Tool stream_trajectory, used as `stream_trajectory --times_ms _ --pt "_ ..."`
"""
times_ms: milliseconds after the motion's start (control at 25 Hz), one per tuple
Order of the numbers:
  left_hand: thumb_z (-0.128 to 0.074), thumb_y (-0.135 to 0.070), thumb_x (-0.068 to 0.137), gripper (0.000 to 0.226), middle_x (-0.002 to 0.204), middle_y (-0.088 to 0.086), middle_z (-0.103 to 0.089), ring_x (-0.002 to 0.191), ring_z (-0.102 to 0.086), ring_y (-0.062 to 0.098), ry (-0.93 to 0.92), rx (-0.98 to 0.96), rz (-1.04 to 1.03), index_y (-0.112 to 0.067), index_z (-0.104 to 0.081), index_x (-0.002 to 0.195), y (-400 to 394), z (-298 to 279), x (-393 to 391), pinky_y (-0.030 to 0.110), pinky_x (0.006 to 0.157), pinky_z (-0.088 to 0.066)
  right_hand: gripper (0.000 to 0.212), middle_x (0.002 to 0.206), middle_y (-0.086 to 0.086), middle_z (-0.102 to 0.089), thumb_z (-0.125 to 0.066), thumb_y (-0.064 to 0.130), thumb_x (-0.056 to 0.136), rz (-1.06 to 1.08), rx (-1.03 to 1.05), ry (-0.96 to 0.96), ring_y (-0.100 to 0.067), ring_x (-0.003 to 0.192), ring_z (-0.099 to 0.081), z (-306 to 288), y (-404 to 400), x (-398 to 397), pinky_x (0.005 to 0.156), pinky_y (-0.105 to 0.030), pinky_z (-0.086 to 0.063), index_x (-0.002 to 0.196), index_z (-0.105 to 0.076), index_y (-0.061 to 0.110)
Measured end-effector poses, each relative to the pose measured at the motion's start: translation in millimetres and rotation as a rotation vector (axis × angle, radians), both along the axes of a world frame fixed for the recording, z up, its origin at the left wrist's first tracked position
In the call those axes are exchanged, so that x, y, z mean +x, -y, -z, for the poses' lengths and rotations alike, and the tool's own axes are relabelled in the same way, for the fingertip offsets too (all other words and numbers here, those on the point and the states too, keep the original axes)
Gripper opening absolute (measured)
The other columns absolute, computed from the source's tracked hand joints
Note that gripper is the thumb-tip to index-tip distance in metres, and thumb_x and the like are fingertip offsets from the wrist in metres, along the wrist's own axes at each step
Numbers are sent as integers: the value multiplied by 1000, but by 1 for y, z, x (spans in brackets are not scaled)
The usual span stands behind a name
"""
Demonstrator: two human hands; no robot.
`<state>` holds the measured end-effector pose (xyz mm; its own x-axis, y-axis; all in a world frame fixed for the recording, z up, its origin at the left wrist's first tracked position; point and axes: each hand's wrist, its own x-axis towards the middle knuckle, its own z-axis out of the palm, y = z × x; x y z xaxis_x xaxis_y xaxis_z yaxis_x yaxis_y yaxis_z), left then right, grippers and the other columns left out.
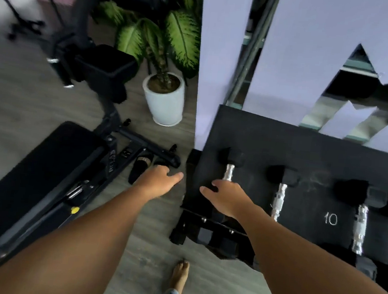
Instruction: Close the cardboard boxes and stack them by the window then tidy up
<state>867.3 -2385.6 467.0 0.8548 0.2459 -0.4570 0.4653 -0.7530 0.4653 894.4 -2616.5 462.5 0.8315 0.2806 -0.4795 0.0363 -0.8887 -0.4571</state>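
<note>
A person looks down past both bare forearms at a grey wood floor. Nearest, just in front of the dumbbell rack [306,195], is one bare foot [180,276] under a denim cuff.

The right hand [227,201] rests on the near left end of the rack, its fingers [214,184] loosely curled beside the chrome handle of the leftmost dumbbell [229,168]; whether they actually grip anything cannot be told. The left hand [158,179] hovers left of the rack with fingers relaxed and pointing toward it, holding nothing.

No cardboard boxes appear anywhere in view, so their place cannot be given. Judged from the task alone, such boxes would likely be light and stiff but easily crushed at the flaps, best taken by the bottom edges or opposite sides.

On the rack, further dumbbells lie to the right; one is marked 10. Left of the rack lies a pair of black slippers [142,166] and, beyond them, a black weight bench [43,170]. These would likely crowd any carrying path. Farther back, left of the rack, a potted plant [164,96] stands in a white pot against a pale lilac wall panel [304,50] that rises behind the rack.
</note>
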Motion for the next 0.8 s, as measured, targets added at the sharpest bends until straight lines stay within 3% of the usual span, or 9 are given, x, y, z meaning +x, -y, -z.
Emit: stream_trajectory --times_ms 120,200,320,480,640,720,800 --pt "-46 -71 88 73 139 8 -57 126 -53 29 14 -17 -163 -17 -55 137 -41 -35 -76 34 94 -43 75 140 -5 -58 -43 74 89 -180 46 -19 -30 126 -54 -29 -45 -27 93 -35 -44 140 -55 20" --pt "-47 -71 88 74 139 11 -56 126 -53 31 40 -8 -256 -17 -56 138 -67 -57 -132 38 98 -44 73 147 -7 -52 -42 70 94 -341 42 -38 -31 132 -50 -49 -82 -49 96 -33 -39 143 -51 17" --pt "-46 -72 88 70 132 9 -60 118 -57 31 70 11 -413 -19 -60 132 -102 -85 -220 36 89 -44 82 160 -5 -35 -40 74 93 -508 58 -58 -28 144 -36 -76 -143 -92 108 -33 -32 153 -40 19" --pt "-45 -74 85 71 120 5 -64 107 -60 25 78 12 -669 -21 -59 130 -151 -107 -351 37 85 -44 75 153 -3 -46 -44 72 92 -720 100 0 -24 138 -45 -102 -233 -180 105 -36 -38 146 -50 20" --pt "-41 -78 83 68 100 -1 -65 94 -61 20 70 25 -827 -21 -63 115 -187 -123 -484 39 88 -48 83 158 1 -39 -40 76 88 -903 74 13 -23 144 -38 -118 -313 -296 112 -40 -33 152 -41 24" --pt "-40 -77 83 68 102 0 -66 96 -61 22 43 45 -877 -20 -63 112 -208 -126 -550 41 92 -49 82 157 1 -41 -38 77 88 -999 59 9 -24 142 -40 -125 -351 -363 109 -40 -34 151 -42 24" --pt "-40 -75 87 68 110 4 -65 97 -60 21 37 64 -904 -17 -63 114 -231 -128 -611 37 86 -47 75 145 -1 -53 -36 75 90 -1094 44 20 -25 131 -50 -133 -386 -427 100 -40 -40 142 -53 24"
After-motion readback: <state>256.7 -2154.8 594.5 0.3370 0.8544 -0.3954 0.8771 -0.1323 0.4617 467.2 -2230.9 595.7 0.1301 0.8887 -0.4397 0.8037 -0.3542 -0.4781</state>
